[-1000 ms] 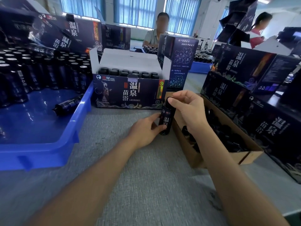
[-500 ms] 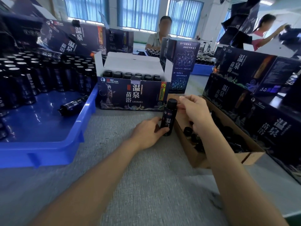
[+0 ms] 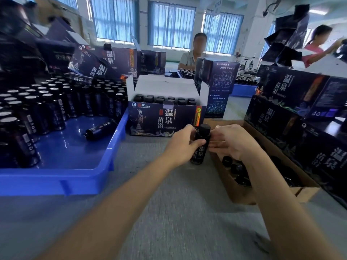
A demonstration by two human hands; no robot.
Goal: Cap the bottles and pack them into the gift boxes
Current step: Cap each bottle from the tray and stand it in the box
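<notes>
At frame centre, the bottle (image 3: 199, 151) appears to stand on the table (image 3: 169, 212), slightly tilted, cap (image 3: 204, 128) on, just below the open gift box (image 3: 165, 119). Left hand (image 3: 185, 145) wraps its upper body. Right hand (image 3: 231, 141) lies alongside, fingers straight, holding nothing. Risks: cap may be loosely seated and could come off on lifting; a tilted insertion could jam against packed bottles (image 3: 159, 99) in the near-full box.

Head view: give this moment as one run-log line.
left hand: grips bottle, upright | cap: on bottle | right hand: open, beside bottle | gift box: open, bottles inside
</notes>
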